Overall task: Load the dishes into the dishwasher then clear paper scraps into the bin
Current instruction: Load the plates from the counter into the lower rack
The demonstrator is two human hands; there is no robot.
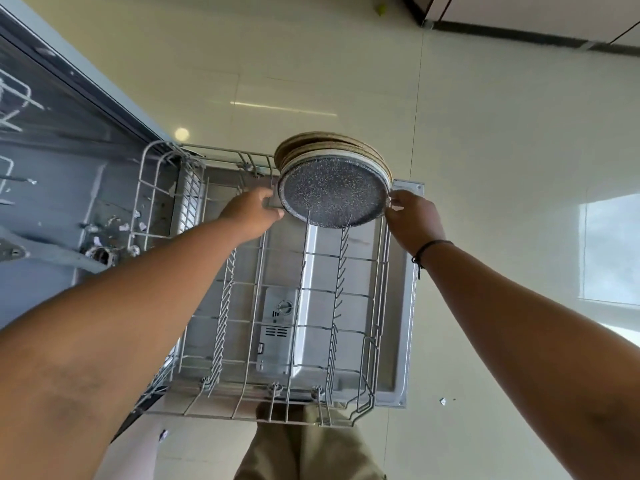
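Note:
A dark speckled plate stands on edge between the tines at the far end of the pulled-out lower rack. Behind it stand several tan-rimmed plates. My left hand holds the speckled plate's left rim, and my right hand holds its right rim. The rack sits over the open dishwasher door. Paper scraps lie inside the dishwasher tub at the left.
The dishwasher tub with its spray arm opens at the left. Small paper scraps lie on the glossy tiled floor right of the door, another scrap at the lower left. My legs stand at the rack's near end. Cabinets line the top right.

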